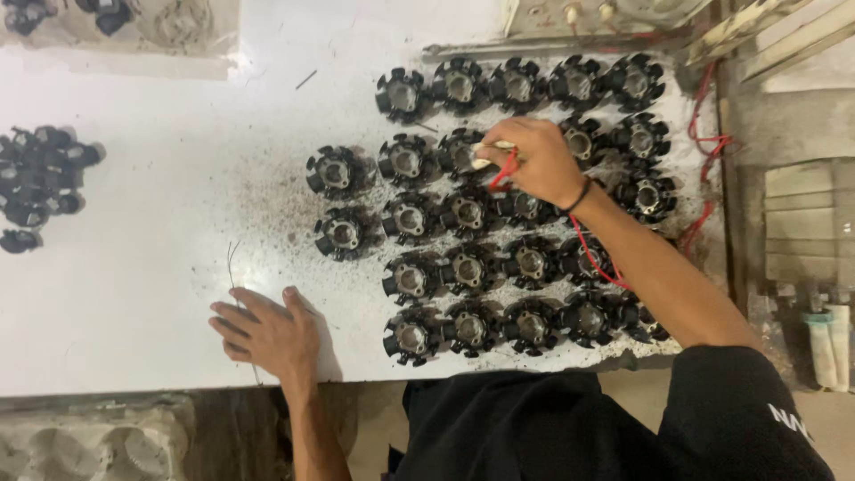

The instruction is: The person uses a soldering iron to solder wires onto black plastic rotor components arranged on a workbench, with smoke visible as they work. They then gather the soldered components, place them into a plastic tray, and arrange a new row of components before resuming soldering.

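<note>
Several black round stator cores with metal centres (411, 216) lie in rows on a white table (160, 223). My right hand (534, 160) is closed around a thin pale tool with a red wire (597, 258) trailing back along my forearm. The tool's tip touches a core (459, 151) in the second row. My left hand (267, 334) lies flat on the table near its front edge, fingers spread, holding nothing, left of the bottom row core (411, 337).
A heap of more black cores (40, 183) sits at the table's left edge. Dark dust and grit (267, 214) cover the table around the rows. Red wires (704, 134) run along the right edge. A grey moulded tray (89, 441) lies below the table.
</note>
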The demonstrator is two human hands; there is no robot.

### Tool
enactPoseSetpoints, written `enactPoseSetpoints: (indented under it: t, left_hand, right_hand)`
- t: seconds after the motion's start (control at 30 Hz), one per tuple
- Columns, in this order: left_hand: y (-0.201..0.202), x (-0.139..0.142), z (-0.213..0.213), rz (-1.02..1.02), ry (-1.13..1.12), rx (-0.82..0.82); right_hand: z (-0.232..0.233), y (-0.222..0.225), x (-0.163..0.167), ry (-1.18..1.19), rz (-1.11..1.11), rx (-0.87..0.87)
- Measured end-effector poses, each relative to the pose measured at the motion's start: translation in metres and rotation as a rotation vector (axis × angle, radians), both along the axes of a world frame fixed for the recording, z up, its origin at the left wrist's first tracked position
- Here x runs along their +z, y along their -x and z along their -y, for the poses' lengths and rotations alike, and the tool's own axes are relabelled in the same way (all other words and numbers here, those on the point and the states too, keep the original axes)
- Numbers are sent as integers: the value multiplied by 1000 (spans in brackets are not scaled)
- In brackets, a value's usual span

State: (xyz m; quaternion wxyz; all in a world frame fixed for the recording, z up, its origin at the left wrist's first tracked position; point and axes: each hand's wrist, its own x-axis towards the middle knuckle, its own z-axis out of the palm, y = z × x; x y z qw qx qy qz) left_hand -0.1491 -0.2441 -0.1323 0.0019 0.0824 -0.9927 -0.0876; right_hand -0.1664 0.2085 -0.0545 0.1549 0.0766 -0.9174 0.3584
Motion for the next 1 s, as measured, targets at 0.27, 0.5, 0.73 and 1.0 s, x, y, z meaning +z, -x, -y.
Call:
enactPoseSetpoints:
  t: [0.27,0.5,0.73,1.0]
  left_hand:
    - [-1,1,-1,7,-34,1]
    - [-3,6,-2,-9,-40,1]
    - [-7,-1,2,16,-37,18]
    - [2,4,-1,16,-4,1]
  right_hand:
    - [32,-63,-5,150,-15,65]
    - [38,-67,-4,59,2,87]
    - [73,-130,-5,241,59,36]
    - [82,-127,3,57,-45,77]
